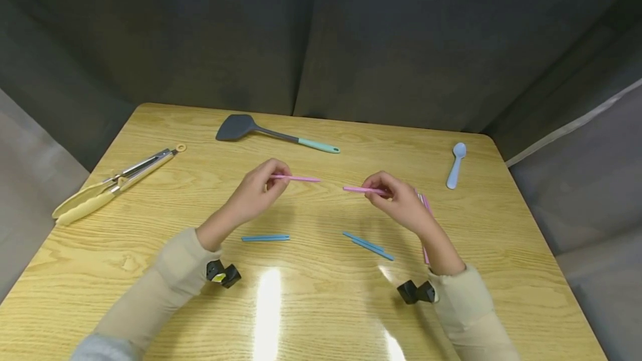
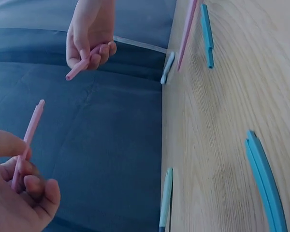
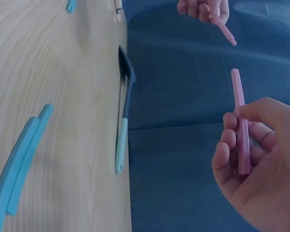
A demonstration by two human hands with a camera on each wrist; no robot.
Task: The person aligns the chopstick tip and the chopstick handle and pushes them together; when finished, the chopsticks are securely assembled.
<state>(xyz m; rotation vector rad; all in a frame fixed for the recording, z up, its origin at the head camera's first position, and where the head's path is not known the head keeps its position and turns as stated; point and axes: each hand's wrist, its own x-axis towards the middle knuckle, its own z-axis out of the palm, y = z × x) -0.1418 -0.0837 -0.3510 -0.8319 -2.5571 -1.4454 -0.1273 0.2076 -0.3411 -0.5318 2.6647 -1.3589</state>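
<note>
My left hand (image 1: 261, 191) pinches a pink chopstick section (image 1: 307, 179) between thumb and fingers; in the left wrist view its free end steps down to a narrower tip (image 2: 41, 102). Across a small gap, my right hand (image 1: 401, 202) holds another pink chopstick section (image 1: 353, 189) with thumb and curled fingers. This one looks straight-sided in the right wrist view, its blunt end (image 3: 235, 71) facing the other section. Both hands are raised over the middle of the table. More pink sections (image 1: 426, 204) lie under the right forearm, partly hidden by it.
Two blue chopstick sections (image 1: 266, 238) lie side by side at the left front, two more blue sections (image 1: 368, 245) at the right. Farther out are yellow-tipped tongs (image 1: 120, 183), a dark turner (image 1: 273, 133) with a mint handle and a pale blue spoon (image 1: 455, 166). Dark curtains stand behind the table.
</note>
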